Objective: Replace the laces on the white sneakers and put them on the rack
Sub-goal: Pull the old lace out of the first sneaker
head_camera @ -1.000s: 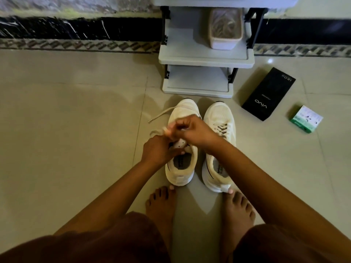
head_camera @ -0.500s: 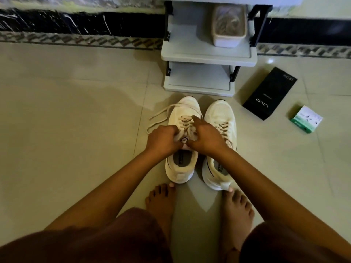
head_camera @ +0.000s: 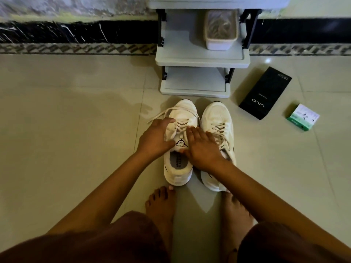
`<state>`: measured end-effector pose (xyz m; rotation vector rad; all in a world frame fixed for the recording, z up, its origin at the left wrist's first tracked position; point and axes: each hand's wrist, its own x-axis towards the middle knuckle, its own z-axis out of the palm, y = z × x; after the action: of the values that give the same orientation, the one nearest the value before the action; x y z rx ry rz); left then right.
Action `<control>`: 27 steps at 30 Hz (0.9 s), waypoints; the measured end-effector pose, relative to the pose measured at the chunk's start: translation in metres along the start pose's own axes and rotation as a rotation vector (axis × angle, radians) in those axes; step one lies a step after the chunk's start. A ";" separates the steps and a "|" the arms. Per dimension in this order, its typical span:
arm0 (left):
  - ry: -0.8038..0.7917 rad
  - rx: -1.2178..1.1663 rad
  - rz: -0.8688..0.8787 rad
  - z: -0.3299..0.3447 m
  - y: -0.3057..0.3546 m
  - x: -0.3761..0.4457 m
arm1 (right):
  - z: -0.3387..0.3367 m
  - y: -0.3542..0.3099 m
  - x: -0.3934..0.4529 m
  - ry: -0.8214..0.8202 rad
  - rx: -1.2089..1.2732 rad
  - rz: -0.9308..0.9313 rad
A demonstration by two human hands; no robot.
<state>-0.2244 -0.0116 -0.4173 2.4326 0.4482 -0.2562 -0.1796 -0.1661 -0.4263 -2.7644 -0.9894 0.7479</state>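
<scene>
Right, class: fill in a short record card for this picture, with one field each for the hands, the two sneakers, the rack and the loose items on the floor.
left hand: left hand rests with straight fingers on the outer side of the left sneaker
right hand: right hand lies flat between the two shoes, fingers on the laces
left sneaker: laced, lace ends trailing loose
right sneaker: right sneaker laced, beside the other on the floor
rack: rack behind the shoes, holding a white container
floor items: black box; small green and white box
</scene>
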 end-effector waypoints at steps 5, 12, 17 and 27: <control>0.082 0.478 0.197 0.010 0.010 0.006 | 0.017 -0.005 -0.001 0.008 -0.102 0.037; 0.028 0.255 0.103 0.008 0.025 0.016 | 0.019 -0.004 -0.003 0.009 -0.118 0.029; -0.049 -0.213 0.039 0.005 0.040 0.013 | 0.019 -0.004 -0.002 0.001 -0.127 0.019; 0.112 0.299 0.184 0.003 0.019 0.012 | 0.019 -0.003 -0.004 0.019 -0.127 0.022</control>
<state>-0.2060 -0.0237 -0.4126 2.7712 0.2444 -0.1145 -0.1933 -0.1671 -0.4408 -2.8883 -1.0393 0.6833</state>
